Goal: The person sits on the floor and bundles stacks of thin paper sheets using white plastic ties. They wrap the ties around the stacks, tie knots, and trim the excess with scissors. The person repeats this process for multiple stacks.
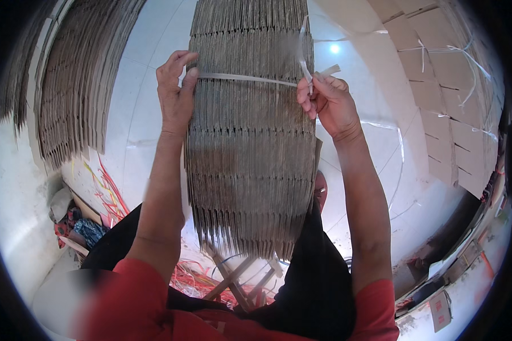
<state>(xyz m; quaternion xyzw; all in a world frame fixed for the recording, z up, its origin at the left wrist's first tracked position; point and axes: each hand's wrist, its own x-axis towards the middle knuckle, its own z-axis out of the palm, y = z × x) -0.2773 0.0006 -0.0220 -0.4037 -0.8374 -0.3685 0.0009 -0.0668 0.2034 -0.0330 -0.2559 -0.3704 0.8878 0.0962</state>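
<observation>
A long stack of brown corrugated cardboard pieces (244, 153) stands on edge between my arms, reaching from near my lap toward the far side. Across its far part runs a pale plastic strap (244, 78). My right hand (327, 102) is at the stack's right edge, pinching the strap between thumb and fingers, with loose ends sticking up and out to the right. At the left edge my left hand (176, 94) rests against the cardboard near the strap's other side. Its thumb and forefinger are apart, and some fingertips are hidden behind the stack.
More cardboard stacks (85, 74) stand at the far left. Tied flat cardboard bundles (444, 91) lie at the right. Below the stack are crossed wooden legs (233, 281) and red strap scraps (196, 278). Pale floor tiles (370, 153) show on both sides.
</observation>
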